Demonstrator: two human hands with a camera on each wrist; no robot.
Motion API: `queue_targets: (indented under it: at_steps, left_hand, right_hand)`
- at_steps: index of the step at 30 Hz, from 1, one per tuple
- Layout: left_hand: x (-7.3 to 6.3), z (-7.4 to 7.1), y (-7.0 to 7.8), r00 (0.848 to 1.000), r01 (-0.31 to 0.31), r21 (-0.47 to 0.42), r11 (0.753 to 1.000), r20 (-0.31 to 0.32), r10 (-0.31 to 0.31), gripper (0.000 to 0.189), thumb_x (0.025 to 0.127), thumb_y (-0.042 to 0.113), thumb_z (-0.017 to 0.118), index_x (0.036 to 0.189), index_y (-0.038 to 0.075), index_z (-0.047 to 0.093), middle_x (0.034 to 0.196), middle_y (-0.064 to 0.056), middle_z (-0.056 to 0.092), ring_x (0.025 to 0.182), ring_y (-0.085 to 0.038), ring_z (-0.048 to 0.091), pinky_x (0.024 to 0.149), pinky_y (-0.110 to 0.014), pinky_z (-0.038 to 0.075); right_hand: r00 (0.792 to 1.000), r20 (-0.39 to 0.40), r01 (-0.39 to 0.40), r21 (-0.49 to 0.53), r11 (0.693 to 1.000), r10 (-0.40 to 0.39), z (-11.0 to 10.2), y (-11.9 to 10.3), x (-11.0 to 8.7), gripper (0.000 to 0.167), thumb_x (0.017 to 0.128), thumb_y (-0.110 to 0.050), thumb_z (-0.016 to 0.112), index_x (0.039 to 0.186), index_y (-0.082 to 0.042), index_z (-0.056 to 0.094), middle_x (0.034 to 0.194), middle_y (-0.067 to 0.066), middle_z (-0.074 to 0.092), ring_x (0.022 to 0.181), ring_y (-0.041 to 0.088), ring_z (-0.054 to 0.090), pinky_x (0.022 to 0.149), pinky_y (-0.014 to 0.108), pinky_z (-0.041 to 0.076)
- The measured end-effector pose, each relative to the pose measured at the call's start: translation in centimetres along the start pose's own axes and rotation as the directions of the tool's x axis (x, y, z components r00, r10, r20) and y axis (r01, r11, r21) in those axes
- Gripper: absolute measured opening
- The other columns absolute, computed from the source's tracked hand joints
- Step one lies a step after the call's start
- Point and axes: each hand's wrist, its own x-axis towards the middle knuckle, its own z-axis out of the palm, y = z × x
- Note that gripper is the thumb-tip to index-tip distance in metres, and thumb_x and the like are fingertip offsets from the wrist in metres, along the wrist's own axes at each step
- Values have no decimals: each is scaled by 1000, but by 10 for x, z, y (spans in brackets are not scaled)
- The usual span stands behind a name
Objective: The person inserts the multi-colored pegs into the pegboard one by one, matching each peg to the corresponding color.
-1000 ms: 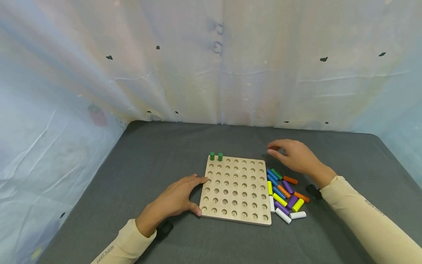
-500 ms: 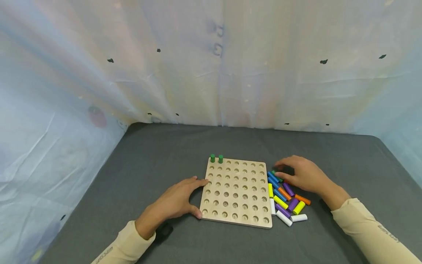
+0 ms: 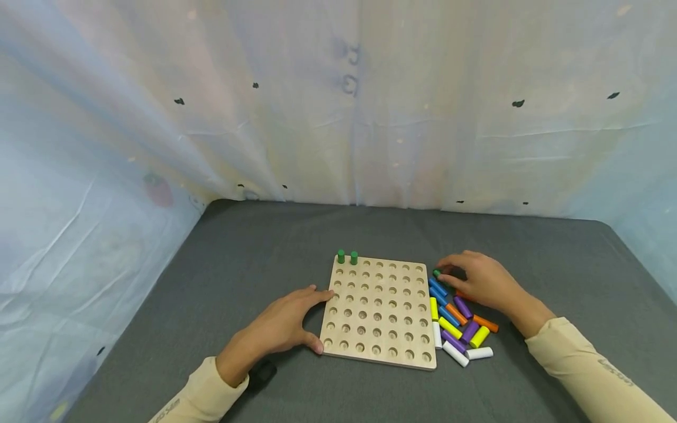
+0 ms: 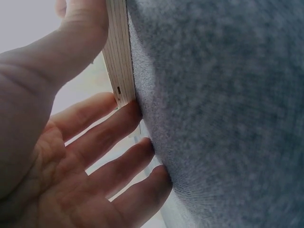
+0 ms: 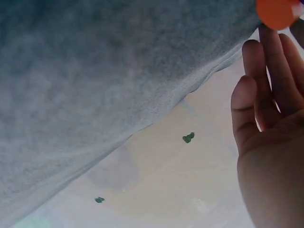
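A square wooden pegboard [image 3: 378, 305] with rows of round holes lies on the dark cloth. Two green pegs [image 3: 354, 258] stand upright at its far left corner. My left hand [image 3: 282, 320] rests against the board's left side, thumb at the near corner and a fingertip on the edge. In the left wrist view its fingers [image 4: 137, 190] are spread loosely along the board's layered edge. My right hand [image 3: 483, 282] pinches a loose green peg [image 3: 436, 273] between thumb and fingers at the far end of the peg pile; the hand covers part of that peg.
Right of the board lie several loose pegs: blue [image 3: 438, 287], orange [image 3: 485, 323], purple [image 3: 462, 306], yellow [image 3: 479, 336] and white [image 3: 479, 353]. An orange peg [image 5: 276, 13] shows close to the right fingers. A pale curtain [image 3: 402, 117] hangs behind the table.
My right hand has come down toward me from beyond the pile onto the green peg, whose end has shifted slightly. The left hand has stayed at the board's edge.
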Motion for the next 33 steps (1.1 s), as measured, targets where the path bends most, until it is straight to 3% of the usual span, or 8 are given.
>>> queue_targets:
  at_steps: [11, 25, 29, 33]
  left_hand:
    - [0, -1, 0, 1000, -4, -5, 1000, -3, 4, 99, 61, 40, 91, 149, 29, 47, 157, -15, 40, 145, -35, 39, 109, -59, 39]
    - [-3, 0, -1, 1000, 4, -4, 1000, 4, -4, 99, 62, 40, 91, 150, 29, 47, 158, -14, 40, 146, -34, 39, 110, -58, 39]
    - [-3, 1, -2, 1000, 4, -5, 1000, 4, -4, 99, 62, 40, 91, 150, 31, 46, 158, -13, 39, 146, -34, 38, 109, -58, 39]
    - [-1, 0, -2, 1000, -2, 2, 1000, -1, 2, 99, 62, 40, 91, 150, 31, 46, 158, -13, 39, 146, -34, 38, 109, -58, 39]
  right_hand:
    - [999, 5, 49, 28, 998, -49, 1, -1, 9, 24, 91, -21, 74, 114, -17, 74, 102, -3, 73, 91, 16, 66, 79, 43, 55]
    - [998, 47, 24, 72, 997, -28, 5, -3, 16, 25, 93, -19, 72, 117, -16, 72, 107, 1, 73, 94, 17, 67, 84, 45, 56]
    - [997, -11, 71, 64, 995, -70, 4, -2, 15, 28, 91, -14, 73, 119, -15, 71, 108, 1, 72, 95, 17, 67, 84, 45, 56]
    - [981, -119, 158, 42, 987, -152, -1, 1, 17, 31, 90, -7, 72, 120, -12, 69, 106, 0, 68, 86, 11, 63, 73, 35, 55]
